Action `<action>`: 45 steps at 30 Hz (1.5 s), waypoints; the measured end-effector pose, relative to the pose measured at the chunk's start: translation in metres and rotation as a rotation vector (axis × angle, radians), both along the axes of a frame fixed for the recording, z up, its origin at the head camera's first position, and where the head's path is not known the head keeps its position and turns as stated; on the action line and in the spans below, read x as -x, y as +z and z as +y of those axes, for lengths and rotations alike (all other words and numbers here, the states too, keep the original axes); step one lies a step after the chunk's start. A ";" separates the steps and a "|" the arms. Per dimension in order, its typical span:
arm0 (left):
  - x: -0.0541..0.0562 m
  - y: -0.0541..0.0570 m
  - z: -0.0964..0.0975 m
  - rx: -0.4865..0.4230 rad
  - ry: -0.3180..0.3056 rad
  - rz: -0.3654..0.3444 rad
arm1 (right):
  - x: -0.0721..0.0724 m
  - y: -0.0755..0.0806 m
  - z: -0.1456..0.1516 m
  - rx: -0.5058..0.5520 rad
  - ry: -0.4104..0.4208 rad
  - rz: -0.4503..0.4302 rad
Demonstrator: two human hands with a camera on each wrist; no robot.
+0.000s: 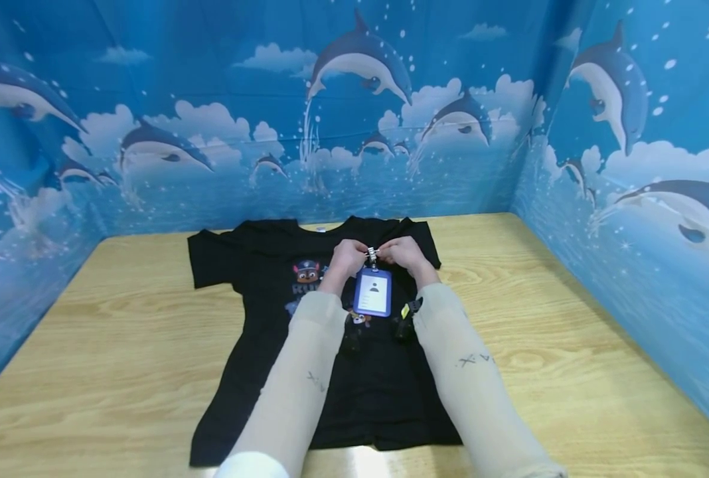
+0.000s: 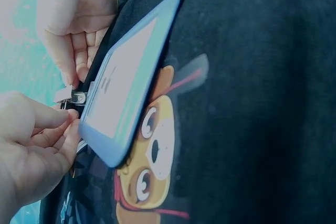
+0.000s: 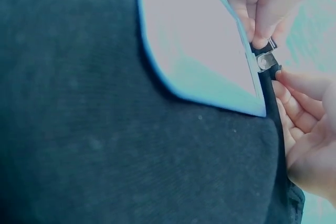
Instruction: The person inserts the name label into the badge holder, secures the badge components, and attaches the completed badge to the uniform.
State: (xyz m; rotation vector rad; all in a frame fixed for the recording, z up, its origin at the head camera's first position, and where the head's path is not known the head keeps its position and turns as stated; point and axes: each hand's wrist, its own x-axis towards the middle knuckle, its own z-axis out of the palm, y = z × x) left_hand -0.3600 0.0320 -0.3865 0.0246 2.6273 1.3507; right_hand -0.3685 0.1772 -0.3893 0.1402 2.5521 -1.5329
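Note:
A black T-shirt [image 1: 384, 392] with cartoon dog prints lies spread on the table. Over its chest is a blue-framed badge holder [image 1: 373, 292] with a white card inside, topped by a metal clip [image 1: 372, 254]. My left hand [image 1: 348, 257] pinches the black fabric at the clip's left side between thumb and fingers. On the other side my right hand [image 1: 407, 254] does the same, its fingertips right at the clip. In the right wrist view, dark cloth shows at the fingertips around the clip [image 3: 265, 61]. The badge holder [image 2: 128, 82] stands tilted over a dog print [image 2: 157, 145].
The wooden table [image 1: 103, 345] extends to both sides of the shirt. A blue curtain [image 1: 211, 53] with dolphins and clouds hangs behind the table and along its sides. Small dark wrist cameras [image 1: 403, 326] sit under the wrists.

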 end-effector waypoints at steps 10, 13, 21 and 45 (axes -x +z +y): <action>-0.004 0.015 -0.021 0.139 -0.060 0.028 | 0.000 0.003 0.004 0.026 0.027 0.019; -0.002 0.019 -0.034 0.182 -0.069 0.029 | 0.000 0.003 0.003 0.034 0.009 0.043; -0.010 0.038 -0.077 0.275 -0.093 -0.007 | -0.002 0.007 0.010 -0.149 0.090 0.117; -0.047 0.038 -0.178 0.609 -0.177 -0.126 | -0.010 0.021 0.026 -0.752 0.431 0.041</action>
